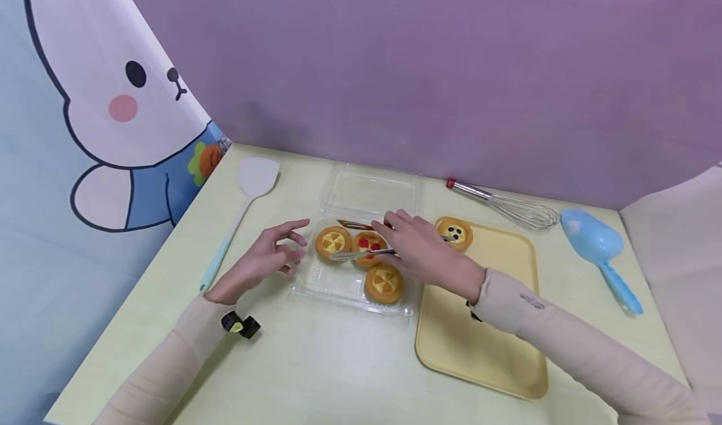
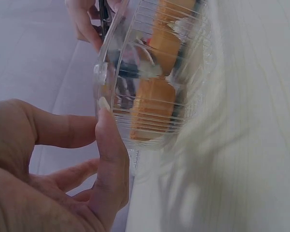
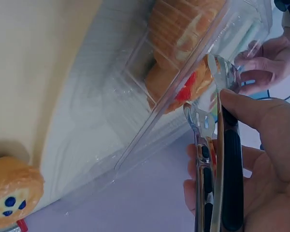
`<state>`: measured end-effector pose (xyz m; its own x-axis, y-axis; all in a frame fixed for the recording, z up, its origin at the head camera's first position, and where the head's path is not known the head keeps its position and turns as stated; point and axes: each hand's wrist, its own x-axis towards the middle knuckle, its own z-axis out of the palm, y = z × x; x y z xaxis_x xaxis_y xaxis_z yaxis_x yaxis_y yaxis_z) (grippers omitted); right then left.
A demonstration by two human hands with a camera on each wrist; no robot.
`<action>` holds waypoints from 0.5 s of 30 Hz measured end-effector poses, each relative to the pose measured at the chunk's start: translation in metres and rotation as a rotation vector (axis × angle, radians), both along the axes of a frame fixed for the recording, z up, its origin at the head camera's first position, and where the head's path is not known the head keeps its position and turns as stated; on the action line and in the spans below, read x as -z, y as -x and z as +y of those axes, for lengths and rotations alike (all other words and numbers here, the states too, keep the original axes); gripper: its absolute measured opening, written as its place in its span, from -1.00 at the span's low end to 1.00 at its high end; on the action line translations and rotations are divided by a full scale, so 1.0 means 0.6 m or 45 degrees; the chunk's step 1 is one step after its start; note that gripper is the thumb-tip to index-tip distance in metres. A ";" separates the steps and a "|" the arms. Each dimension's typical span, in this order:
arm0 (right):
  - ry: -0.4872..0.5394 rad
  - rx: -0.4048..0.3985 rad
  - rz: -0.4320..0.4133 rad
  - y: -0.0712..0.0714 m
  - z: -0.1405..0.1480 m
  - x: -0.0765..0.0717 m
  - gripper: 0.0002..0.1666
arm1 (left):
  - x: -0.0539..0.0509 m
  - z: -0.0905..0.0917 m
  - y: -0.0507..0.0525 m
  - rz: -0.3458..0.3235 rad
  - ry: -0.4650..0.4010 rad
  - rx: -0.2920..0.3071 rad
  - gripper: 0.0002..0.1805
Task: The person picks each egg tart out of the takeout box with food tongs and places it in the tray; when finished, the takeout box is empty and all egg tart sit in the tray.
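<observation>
A: Right hand [image 1: 420, 249] in, gripping the tongs [image 3: 231, 174] over the box [image 1: 333, 282], tips apart at the red bun [image 1: 365, 245]!

B: Contact on that bun?

A: Can't tell. It sits inside the box, in between two orange-topped ones: the left bun [image 1: 333, 243] and, nearer the person, the front bun [image 1: 385, 284].

B: And the left hand [image 1: 271, 249]?

A: Loose, fingers gently bent, right by the box's left side; can't tell whether they touch it.

B: Further out?

A: Lid [image 1: 372, 190] laid back behind the box! On its right, the tray [image 1: 479, 350], with a dotted bun [image 1: 454, 232] at its far corner.

B: Beyond those?

A: Whisk [image 1: 524, 212] right of the box and behind, scoop [image 1: 592, 237] farther right, turner [image 1: 258, 177] off to the box's left, all on the table [image 1: 338, 368].
</observation>
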<state>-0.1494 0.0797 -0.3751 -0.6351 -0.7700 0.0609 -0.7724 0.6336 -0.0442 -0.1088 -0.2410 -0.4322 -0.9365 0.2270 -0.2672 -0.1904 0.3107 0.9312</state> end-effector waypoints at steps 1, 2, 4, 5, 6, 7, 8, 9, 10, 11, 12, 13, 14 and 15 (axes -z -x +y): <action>-0.008 0.002 0.001 0.001 -0.003 0.002 -0.30 | -0.001 0.000 0.001 -0.003 -0.002 0.000 -0.22; -0.013 0.003 -0.001 0.002 -0.006 0.003 -0.30 | -0.001 0.000 0.001 -0.004 -0.002 0.001 -0.22; -0.018 -0.002 -0.002 0.005 -0.012 0.006 -0.30 | -0.001 -0.001 0.002 -0.006 -0.002 0.001 -0.23; -0.023 -0.008 0.002 0.006 -0.015 0.008 -0.30 | -0.001 -0.002 0.002 -0.005 -0.002 0.001 -0.22; -0.025 -0.014 0.003 0.007 -0.018 0.010 -0.30 | -0.001 -0.002 0.002 -0.005 -0.002 0.002 -0.22; -0.025 -0.020 -0.002 0.008 -0.021 0.011 -0.30 | -0.001 -0.002 0.002 -0.005 -0.001 0.001 -0.22; -0.027 -0.027 -0.003 0.009 -0.024 0.013 -0.30 | 0.000 -0.002 0.002 -0.005 -0.003 0.000 -0.22; -0.030 -0.034 -0.003 0.009 -0.026 0.014 -0.31 | 0.000 -0.002 0.002 -0.006 -0.004 -0.001 -0.22; -0.035 -0.041 -0.001 0.009 -0.028 0.015 -0.31 | 0.000 -0.002 0.001 -0.008 -0.005 -0.002 -0.21; -0.040 -0.048 0.003 0.009 -0.030 0.016 -0.32 | 0.000 -0.002 0.001 -0.011 -0.008 -0.004 -0.21; -0.043 -0.053 0.007 0.008 -0.031 0.016 -0.33 | -0.001 -0.001 0.001 -0.014 -0.009 -0.004 -0.20; -0.047 -0.059 0.011 0.007 -0.033 0.017 -0.33 | -0.001 -0.001 0.001 -0.015 -0.012 -0.005 -0.20; -0.049 -0.063 0.016 0.006 -0.034 0.017 -0.34 | -0.001 -0.001 0.001 -0.016 -0.014 -0.006 -0.19; -0.048 -0.067 0.016 0.004 -0.034 0.017 -0.34 | -0.001 -0.001 0.001 -0.017 -0.013 -0.009 -0.19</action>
<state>-0.1517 0.0593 -0.3850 -0.5930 -0.8043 0.0391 -0.8051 0.5931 -0.0109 -0.1095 -0.2418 -0.4316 -0.9345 0.2236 -0.2771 -0.2046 0.2998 0.9318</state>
